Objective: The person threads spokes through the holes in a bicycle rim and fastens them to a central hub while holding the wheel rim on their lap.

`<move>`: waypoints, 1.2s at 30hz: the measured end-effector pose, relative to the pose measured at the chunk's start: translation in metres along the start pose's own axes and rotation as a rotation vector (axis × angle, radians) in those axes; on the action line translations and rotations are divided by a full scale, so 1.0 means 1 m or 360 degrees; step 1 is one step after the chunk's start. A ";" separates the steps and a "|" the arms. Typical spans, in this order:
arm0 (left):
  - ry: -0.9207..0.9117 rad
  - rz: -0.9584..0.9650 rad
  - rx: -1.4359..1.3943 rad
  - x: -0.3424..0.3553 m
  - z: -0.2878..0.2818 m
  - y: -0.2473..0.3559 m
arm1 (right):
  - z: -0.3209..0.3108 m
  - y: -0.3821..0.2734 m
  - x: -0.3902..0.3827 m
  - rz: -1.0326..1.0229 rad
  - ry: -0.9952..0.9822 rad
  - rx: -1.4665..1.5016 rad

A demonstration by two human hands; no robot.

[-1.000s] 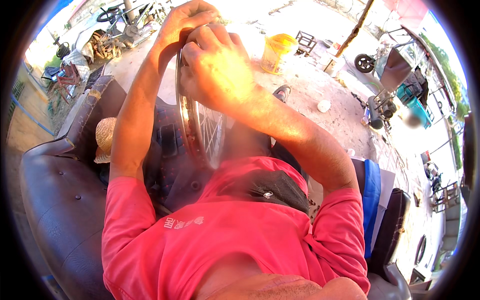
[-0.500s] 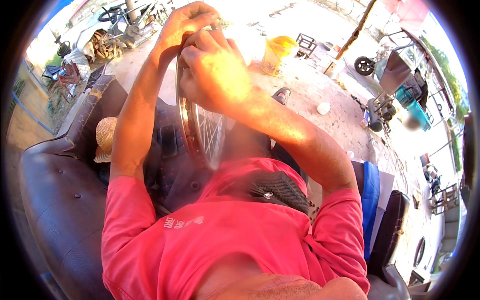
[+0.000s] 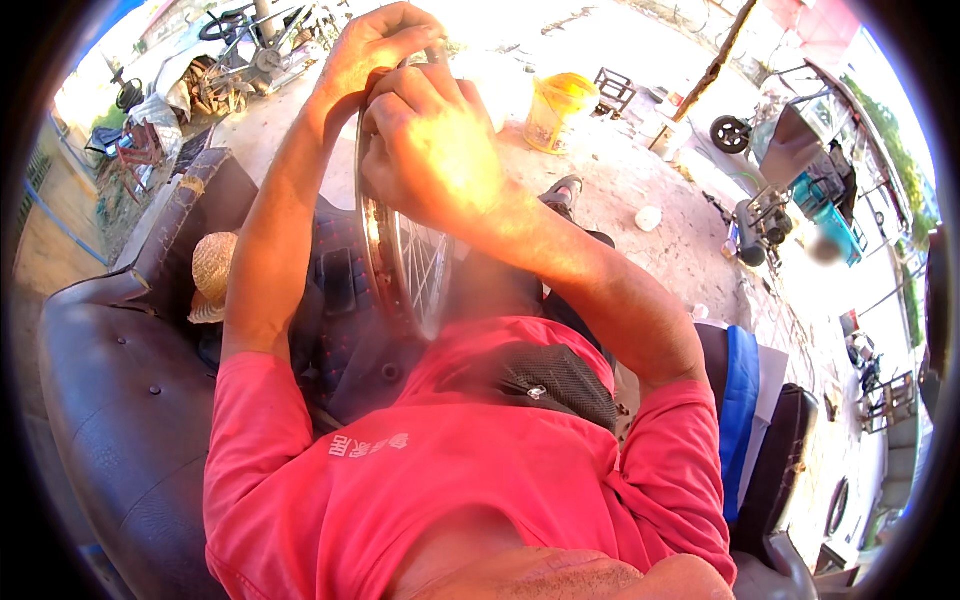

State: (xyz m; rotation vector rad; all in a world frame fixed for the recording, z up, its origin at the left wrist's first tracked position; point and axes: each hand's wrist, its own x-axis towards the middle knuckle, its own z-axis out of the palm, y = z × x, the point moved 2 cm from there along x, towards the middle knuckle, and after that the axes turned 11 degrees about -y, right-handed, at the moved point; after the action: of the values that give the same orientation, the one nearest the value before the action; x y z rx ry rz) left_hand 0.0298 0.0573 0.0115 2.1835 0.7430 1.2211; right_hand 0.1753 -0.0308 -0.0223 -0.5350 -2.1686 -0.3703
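Left hand [image 3: 385,45] and right hand [image 3: 437,145] hold the wheel [image 3: 374,235] in curled fingers, likely steadying it upright

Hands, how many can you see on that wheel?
2. The left hand grips the far part of the wheel; the right hand grips it just below that in the picture. Some fingers are hidden; no other hands show.

Red short-sleeved shirt [image 3: 470,455], black waist pouch [image 3: 565,385]
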 end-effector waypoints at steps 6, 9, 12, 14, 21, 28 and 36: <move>0.0036 -0.0010 -0.0083 -0.003 0.006 0.010 | -0.001 -0.004 0.001 0.0061 0.0203 -0.0054; 0.0080 -0.0130 -0.0165 -0.004 0.005 0.009 | -0.011 -0.004 0.002 0.0070 0.0108 -0.0097; 0.0035 -0.0100 -0.0107 -0.003 0.001 0.006 | -0.008 -0.004 0.002 0.0055 0.0019 -0.0119; 0.0010 -0.0062 -0.0018 -0.001 0.002 0.004 | -0.004 -0.002 0.000 0.0054 -0.0033 -0.0056; 0.0000 -0.0019 -0.0097 0.001 0.002 -0.005 | -0.003 -0.001 -0.003 0.0052 -0.0005 0.0023; 0.0000 0.0002 -0.0139 0.001 0.003 -0.004 | 0.001 0.000 -0.003 0.0026 0.0064 0.0054; 0.0035 -0.0135 -0.0169 -0.006 0.004 0.009 | -0.017 -0.003 0.000 0.0013 0.0030 -0.0076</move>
State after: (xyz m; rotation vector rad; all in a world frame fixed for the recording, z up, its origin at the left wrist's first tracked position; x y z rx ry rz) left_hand 0.0326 0.0462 0.0128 2.0349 0.7546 1.2156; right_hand 0.1854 -0.0413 -0.0123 -0.5644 -2.1438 -0.4217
